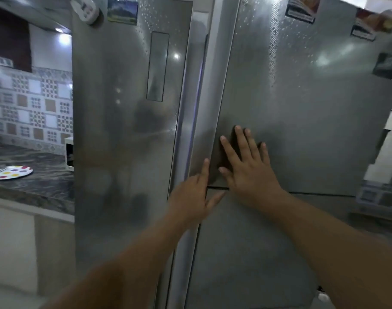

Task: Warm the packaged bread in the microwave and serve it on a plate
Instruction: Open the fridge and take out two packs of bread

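A tall steel fridge fills the view, its left door (123, 130) and upper right door (302, 119) both steel-grey. My right hand (248, 168) lies flat with spread fingers against the lower left corner of the upper right door. My left hand (195, 197) reaches with straight fingers to the gap between the doors, at the seam above the lower right door (246, 253). A white plate with coloured dots (12, 172) sits on the dark marble counter (41, 184) at the left. No bread package is in view.
Magnets and stickers (122, 11) dot the tops of the fridge doors. A white appliance's edge (69, 152) shows on the counter beside the fridge. Patterned tiles (32, 108) back the counter, with pale cabinets (19, 241) below it.
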